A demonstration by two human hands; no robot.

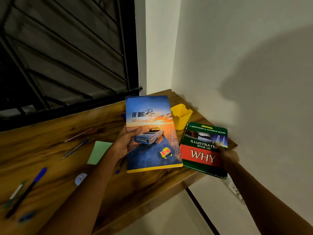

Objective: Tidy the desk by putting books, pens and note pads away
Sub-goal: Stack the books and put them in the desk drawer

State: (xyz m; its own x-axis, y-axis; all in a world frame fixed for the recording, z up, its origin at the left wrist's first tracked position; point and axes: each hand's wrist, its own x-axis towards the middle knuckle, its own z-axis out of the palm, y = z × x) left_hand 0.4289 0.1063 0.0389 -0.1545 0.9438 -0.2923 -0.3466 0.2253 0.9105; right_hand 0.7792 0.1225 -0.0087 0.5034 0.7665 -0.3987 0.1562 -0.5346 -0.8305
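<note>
Two bare forearms, left hand (124, 145), right hand (227, 157)

Left hand (124, 145) grips blue notebook (152, 133) by left edge, thumb on cover, raised over table (50, 133). Right hand (227, 157) holds green-red book (201, 150) at table's right end. Yellow cup (181, 116) behind both. Green note pad (100, 152), pens (76, 147) lie left.

Blue notebook (152, 133) hides a pen (123, 115); bottom-left items (27, 216) perhaps too blurred.
</note>
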